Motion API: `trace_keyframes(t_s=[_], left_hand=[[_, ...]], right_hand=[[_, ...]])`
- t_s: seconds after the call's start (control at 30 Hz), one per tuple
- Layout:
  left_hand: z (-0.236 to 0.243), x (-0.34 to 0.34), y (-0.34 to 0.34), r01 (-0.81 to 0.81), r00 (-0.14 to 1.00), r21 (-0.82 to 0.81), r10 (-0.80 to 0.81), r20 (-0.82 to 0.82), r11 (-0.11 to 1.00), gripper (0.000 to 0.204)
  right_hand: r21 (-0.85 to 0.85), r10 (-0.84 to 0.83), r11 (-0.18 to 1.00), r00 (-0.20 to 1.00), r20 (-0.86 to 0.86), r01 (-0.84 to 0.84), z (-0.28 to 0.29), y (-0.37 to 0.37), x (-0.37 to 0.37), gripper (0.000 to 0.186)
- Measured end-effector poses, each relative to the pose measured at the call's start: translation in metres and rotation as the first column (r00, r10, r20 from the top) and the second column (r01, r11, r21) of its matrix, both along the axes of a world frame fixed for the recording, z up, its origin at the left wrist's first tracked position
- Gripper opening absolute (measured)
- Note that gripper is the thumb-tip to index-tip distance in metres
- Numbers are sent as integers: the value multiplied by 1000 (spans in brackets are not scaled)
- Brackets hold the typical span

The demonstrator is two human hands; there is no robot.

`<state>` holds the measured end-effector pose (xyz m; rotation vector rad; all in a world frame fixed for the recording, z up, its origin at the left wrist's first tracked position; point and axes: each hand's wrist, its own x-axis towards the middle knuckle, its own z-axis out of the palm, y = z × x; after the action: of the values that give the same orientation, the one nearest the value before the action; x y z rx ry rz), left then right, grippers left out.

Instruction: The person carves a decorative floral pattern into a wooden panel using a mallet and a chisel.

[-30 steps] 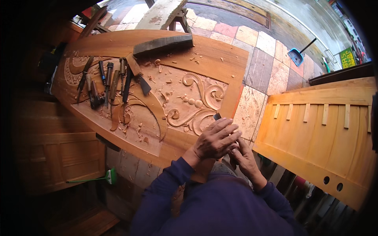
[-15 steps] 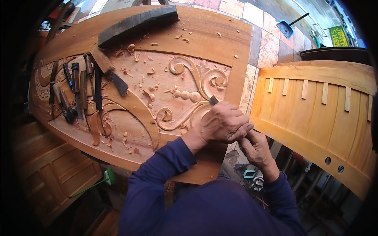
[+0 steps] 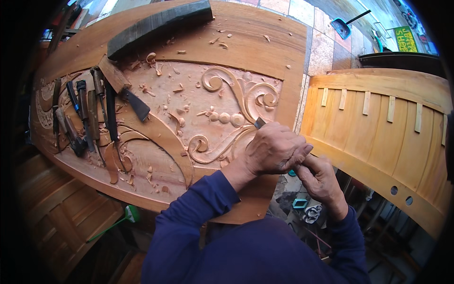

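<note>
Both sets of fingers are clamped round one chisel (image 3: 259,123): left hand (image 3: 274,150) wrapped low near the blade, right hand (image 3: 319,180) behind on the handle. The tip sits on the carved panel (image 3: 189,109), right at the scroll beside the row of beads. Looks like mid-cut detailing; next push wants light, steady pressure along the curve. Spare chisels (image 3: 85,118) lie well off to the left among chips.

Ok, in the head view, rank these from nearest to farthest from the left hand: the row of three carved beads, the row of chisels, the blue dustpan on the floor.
From the left hand:
1. Carved beads, just to its left on the carved panel.
2. Blue dustpan, up at the top, on the tiled floor beyond the panel.
3. Chisels, at the panel's far left end.
</note>
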<state>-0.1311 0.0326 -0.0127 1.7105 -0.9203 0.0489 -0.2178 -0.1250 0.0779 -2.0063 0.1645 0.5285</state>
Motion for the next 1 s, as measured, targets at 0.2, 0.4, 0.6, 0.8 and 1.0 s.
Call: trace_keyframes(t_s=[0.2, 0.4, 0.6, 0.8, 1.0], left_hand=[[-4, 6, 5, -58, 997, 76, 54, 57, 995, 30], [-1, 3, 1, 23, 988, 74, -34, 149, 997, 21], [-4, 4, 0, -11, 999, 37, 9, 45, 999, 30], [-4, 4, 7, -37, 999, 21, 37, 5, 999, 29], [-8, 16, 8, -123, 992, -47, 125, 33, 991, 33]], right_hand=[[89, -61, 995, 996, 66, 55, -35, 12, 1, 18], [104, -70, 992, 996, 53, 64, -21, -7, -8, 13], [42, 19, 999, 998, -51, -17, 3, -5, 14, 13], [67, -67, 996, 997, 25, 65, -12, 12, -1, 16], [195, -260, 948, 965, 15, 253, -40, 34, -3, 18]])
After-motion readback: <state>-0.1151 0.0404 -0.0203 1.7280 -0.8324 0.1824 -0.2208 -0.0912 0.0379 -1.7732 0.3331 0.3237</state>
